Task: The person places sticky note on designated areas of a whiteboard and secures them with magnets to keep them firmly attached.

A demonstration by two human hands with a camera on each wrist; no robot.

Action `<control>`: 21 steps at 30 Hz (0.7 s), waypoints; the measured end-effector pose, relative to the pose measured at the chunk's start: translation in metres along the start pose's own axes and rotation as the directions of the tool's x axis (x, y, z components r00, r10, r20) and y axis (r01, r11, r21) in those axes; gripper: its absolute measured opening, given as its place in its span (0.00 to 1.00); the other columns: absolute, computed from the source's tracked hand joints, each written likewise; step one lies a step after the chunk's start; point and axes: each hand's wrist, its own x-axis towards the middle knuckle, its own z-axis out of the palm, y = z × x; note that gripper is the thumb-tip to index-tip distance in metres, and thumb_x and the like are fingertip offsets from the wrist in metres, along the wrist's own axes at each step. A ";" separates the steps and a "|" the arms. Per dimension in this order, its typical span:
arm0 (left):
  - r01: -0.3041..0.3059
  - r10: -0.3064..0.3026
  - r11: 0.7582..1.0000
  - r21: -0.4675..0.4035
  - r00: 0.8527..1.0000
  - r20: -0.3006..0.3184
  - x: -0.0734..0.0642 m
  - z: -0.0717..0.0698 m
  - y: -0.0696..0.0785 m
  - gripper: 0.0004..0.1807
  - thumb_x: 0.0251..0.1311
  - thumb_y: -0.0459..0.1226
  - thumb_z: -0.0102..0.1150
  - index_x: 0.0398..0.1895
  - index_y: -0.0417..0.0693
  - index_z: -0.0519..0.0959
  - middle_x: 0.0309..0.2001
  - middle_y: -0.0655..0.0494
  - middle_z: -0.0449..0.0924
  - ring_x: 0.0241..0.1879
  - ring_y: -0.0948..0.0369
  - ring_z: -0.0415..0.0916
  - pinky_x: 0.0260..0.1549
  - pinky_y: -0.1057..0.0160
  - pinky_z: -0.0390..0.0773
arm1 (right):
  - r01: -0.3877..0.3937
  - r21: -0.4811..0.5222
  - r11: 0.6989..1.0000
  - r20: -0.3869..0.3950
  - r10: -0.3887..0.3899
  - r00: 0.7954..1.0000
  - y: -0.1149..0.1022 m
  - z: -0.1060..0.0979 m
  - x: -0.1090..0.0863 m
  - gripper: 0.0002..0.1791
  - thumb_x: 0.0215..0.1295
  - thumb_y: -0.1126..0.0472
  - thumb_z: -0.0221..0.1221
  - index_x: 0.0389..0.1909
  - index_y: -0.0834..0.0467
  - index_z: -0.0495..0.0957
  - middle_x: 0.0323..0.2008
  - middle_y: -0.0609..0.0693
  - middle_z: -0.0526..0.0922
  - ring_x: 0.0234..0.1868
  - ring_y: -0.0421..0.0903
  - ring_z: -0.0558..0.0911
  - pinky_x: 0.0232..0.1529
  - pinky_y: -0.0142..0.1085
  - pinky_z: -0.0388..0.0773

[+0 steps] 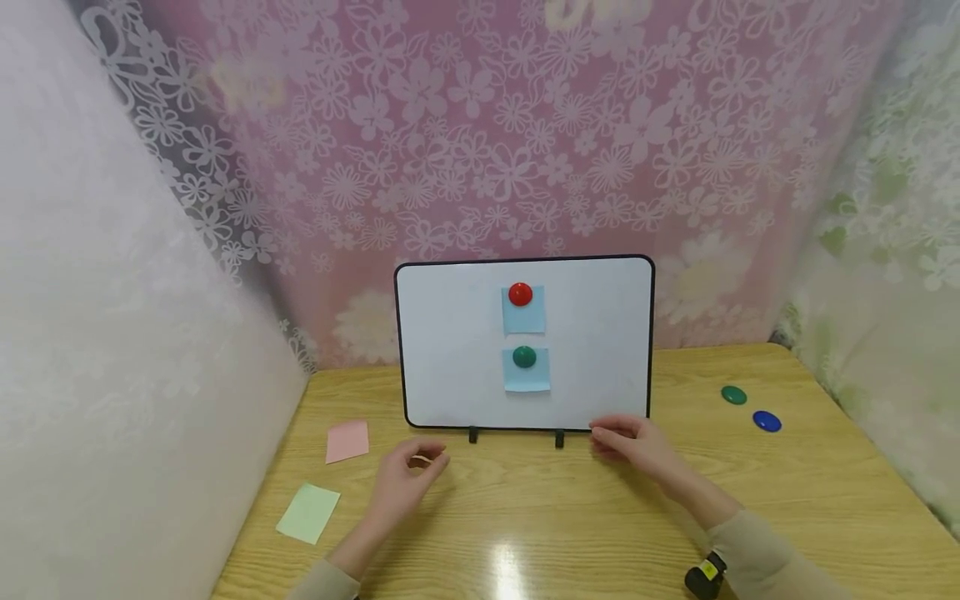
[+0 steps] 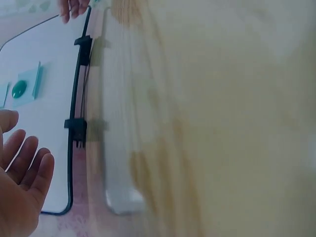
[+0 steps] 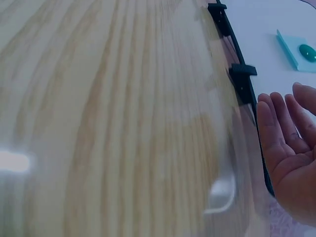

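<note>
A whiteboard [image 1: 457,350] with a black rim stands upright on two small black feet [image 1: 559,439]. On its face are two blue sticky notes, the upper note [image 1: 523,321] under a red round magnet [image 1: 521,294] and the lower note [image 1: 527,382] under a green round magnet [image 1: 524,357]. My left hand [image 1: 405,479] hovers in front of the board's lower left corner, fingers loosely bent, holding nothing. Near the board's lower right edge is my right hand [image 1: 637,450], fingers relaxed and nothing in them; whether it touches the rim I cannot tell.
A pink sticky note [image 1: 347,441] and a green sticky note [image 1: 308,512] lie on the wooden table [image 1: 495,517] at the left. Off to the right lie a green magnet [image 1: 733,395] and a blue magnet [image 1: 767,421]. Flowered curtains [image 1: 510,142] hang behind and at the sides.
</note>
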 end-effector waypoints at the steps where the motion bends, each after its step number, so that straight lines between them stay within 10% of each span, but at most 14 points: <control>1: 0.015 -0.015 1.000 0.003 1.000 -0.014 -0.002 -0.003 -0.002 0.10 0.69 0.35 0.73 0.48 0.39 0.88 0.45 0.53 0.88 0.45 0.59 0.83 0.46 0.60 0.86 | 0.001 -0.009 1.000 -0.001 -0.001 1.000 0.002 -0.004 -0.002 0.24 0.81 0.61 0.61 0.65 0.77 0.75 0.53 0.68 0.86 0.51 0.52 0.90 0.52 0.40 0.87; 14: 0.270 -0.272 0.962 -0.027 0.958 -0.089 -0.019 -0.040 -0.006 0.16 0.72 0.42 0.70 0.55 0.41 0.86 0.47 0.54 0.87 0.49 0.57 0.83 0.45 0.65 0.84 | -0.064 -0.263 0.963 -0.099 0.039 0.994 0.013 -0.082 -0.034 0.26 0.81 0.57 0.61 0.67 0.74 0.76 0.54 0.65 0.87 0.49 0.44 0.89 0.48 0.36 0.87; 21: 0.293 -0.290 0.956 0.006 0.949 -0.119 -0.021 -0.059 -0.011 0.17 0.74 0.42 0.68 0.58 0.40 0.85 0.50 0.53 0.87 0.51 0.58 0.82 0.47 0.66 0.83 | -0.074 -0.460 0.885 -0.190 -0.016 0.982 0.019 -0.123 -0.045 0.24 0.81 0.55 0.62 0.64 0.71 0.80 0.53 0.63 0.88 0.44 0.35 0.87 0.42 0.32 0.85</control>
